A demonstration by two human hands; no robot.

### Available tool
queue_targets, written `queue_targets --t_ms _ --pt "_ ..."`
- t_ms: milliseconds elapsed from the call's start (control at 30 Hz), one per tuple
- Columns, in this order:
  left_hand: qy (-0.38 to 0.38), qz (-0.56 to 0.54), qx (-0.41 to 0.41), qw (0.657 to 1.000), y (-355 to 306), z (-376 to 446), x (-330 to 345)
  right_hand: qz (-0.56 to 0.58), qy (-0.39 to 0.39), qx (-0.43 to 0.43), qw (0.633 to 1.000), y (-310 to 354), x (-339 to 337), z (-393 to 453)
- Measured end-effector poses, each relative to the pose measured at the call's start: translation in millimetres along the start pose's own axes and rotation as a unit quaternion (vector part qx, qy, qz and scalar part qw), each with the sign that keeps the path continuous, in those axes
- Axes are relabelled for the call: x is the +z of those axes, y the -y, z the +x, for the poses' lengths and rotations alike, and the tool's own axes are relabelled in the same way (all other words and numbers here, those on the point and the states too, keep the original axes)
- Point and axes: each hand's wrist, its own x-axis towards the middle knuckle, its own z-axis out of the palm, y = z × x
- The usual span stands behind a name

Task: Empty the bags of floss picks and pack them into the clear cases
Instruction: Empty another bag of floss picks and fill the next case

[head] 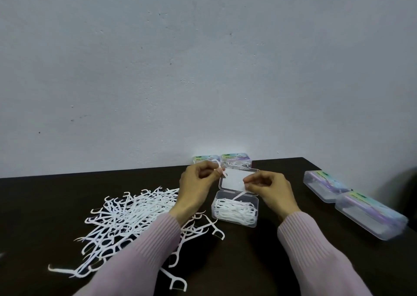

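Head view, looking down at a dark surface (282, 183) against a pale wall. Left hand (198, 183) raised, pinching one white floss pick (220, 168) between thumb and fingertips. Right hand (266, 186) pinching a second pick (240, 195), angled down toward the open clear case (234, 210) just below, already partly filled, lid (237, 179) hinged back. Packing step in hand, judging by this: loose picks going into the case one or two at a time. Next move likely to call for laying the right-hand pick flat alongside the others (handles aligned, or the lid may not close). Large loose pile of picks (126, 219) at left, partly under the left sleeve (140, 250). Two labelled cases (222, 160) by the wall, two closed cases (352, 203) at right. Nothing blocking the case opening.
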Motion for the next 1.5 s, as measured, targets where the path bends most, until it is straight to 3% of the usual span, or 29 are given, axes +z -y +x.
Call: queue_targets --t_ms 67,167,267,367,600,767,933,1133,1367,1500 --pt "0.018 0.179 0.04 0.983 2 -4 2 -0.023 -0.004 -0.007 1.0 -1 -1 0" --pt "0.066 0.356 0.113 0.925 -1 -13 5 -0.058 0.002 -0.012 0.998 -4 1 1" --pt "0.106 0.451 0.159 0.872 -3 -18 7 -0.162 0.008 -0.058 0.985 -7 4 1" --pt "0.125 0.486 0.167 0.849 -2 -18 7 -0.216 0.045 -0.092 0.971 -6 4 -1" --pt "0.133 0.458 0.124 0.87 2 -17 -2 -0.276 0.093 -0.138 0.947 -2 7 -5" --pt "0.154 0.434 0.112 0.88 5 -16 -2 -0.38 0.098 -0.166 0.905 2 7 -9" --pt "0.14 0.348 0.094 0.922 2 -15 -11 -0.358 0.089 -0.196 0.909 8 11 -10" --pt "0.181 0.284 0.072 0.939 -5 -22 -43 -0.314 0.14 -0.245 0.906 17 28 -17" --pt "0.097 0.315 0.052 0.943 -3 -52 -110 -0.443 0.215 -0.271 0.827 21 63 -34" --pt "0.081 0.354 0.002 0.932 1 -66 -148 -0.46 0.233 -0.25 0.82 23 83 -40"
